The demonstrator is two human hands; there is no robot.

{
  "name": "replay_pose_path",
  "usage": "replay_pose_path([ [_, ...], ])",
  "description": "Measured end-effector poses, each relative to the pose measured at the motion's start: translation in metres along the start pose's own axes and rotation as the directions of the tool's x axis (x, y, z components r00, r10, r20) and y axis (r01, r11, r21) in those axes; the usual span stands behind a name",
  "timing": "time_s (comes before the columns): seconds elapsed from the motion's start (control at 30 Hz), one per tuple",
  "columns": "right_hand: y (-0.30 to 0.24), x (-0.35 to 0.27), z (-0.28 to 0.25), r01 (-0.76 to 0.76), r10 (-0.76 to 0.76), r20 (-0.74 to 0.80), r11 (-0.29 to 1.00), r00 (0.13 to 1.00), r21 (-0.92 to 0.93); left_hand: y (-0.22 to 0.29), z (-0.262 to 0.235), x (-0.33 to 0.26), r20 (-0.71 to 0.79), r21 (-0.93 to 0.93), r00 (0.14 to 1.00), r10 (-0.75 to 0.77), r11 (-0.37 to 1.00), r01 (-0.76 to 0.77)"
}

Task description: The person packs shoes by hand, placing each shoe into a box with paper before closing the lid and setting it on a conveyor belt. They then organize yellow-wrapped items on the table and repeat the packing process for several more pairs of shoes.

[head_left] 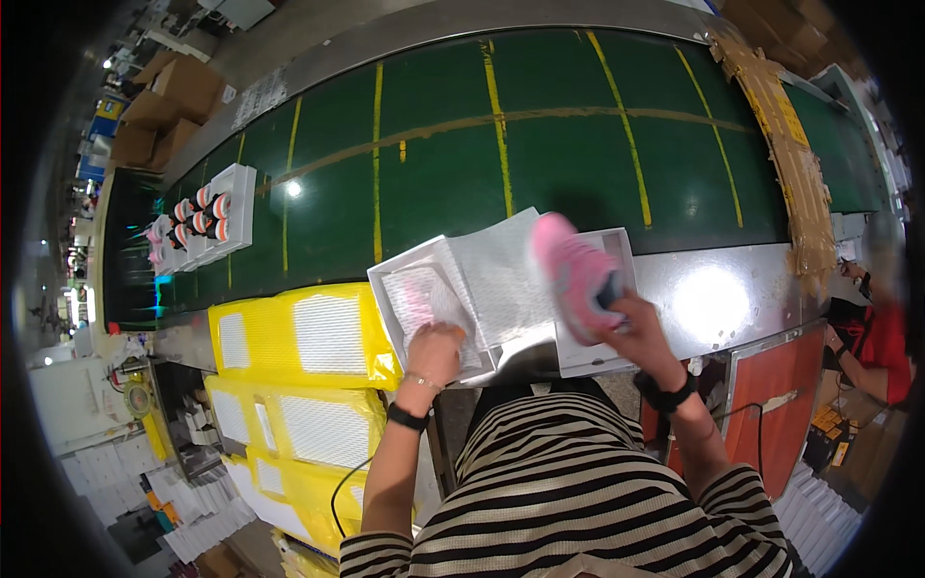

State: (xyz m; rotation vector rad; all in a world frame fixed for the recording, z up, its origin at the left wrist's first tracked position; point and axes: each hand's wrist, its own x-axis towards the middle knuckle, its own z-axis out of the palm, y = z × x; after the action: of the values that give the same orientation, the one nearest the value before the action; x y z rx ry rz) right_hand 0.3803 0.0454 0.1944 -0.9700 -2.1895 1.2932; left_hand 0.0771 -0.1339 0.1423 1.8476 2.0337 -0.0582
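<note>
My right hand [634, 332] grips a pink sneaker [578, 275] by its heel end, fingers at the dark opening. The shoe is tilted, blurred at the toe, and held over a white box part [617, 249]; whether that is a lid or a second box I cannot tell. My left hand [436, 354] is inside an open white shoebox [385, 289], fingers curled down at the wrapping paper. Something pink [416, 301] shows there through the paper. A patterned white paper sheet [506, 279] spreads from the shoebox toward the sneaker. My left fingertips are hidden.
A green conveyor belt [434, 202] with yellow lines runs beyond the boxes. Opened boxes of black, orange and white shoes [199, 220] stand on its left. Yellow-wrapped paper stacks [289, 332] lie at my left. At far right is another person's red sleeve [886, 352].
</note>
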Motion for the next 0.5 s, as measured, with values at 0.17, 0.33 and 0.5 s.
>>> replay_pose_path([
  [0.17, -0.079, 0.043, 0.078, 0.278, -0.287, 0.312, 0.958, 0.905, 0.076, 0.044, -0.120, -0.023, -0.355, -0.026, 0.927, 0.116, 0.991, -0.134],
  [0.33, -0.091, 0.047, 0.116, 0.015, -0.104, 0.167, 0.885, 0.981, 0.465, -0.008, -0.103, -0.056, -0.294, -0.167, 0.951, 0.091, 0.975, -0.145],
  [0.5, -0.002, 0.021, 0.148, -0.790, 0.424, 0.675, 0.436, 0.603, 0.432, -0.085, -0.023, -0.039, -0.114, -0.947, 0.792, -0.600, 0.306, 0.095],
])
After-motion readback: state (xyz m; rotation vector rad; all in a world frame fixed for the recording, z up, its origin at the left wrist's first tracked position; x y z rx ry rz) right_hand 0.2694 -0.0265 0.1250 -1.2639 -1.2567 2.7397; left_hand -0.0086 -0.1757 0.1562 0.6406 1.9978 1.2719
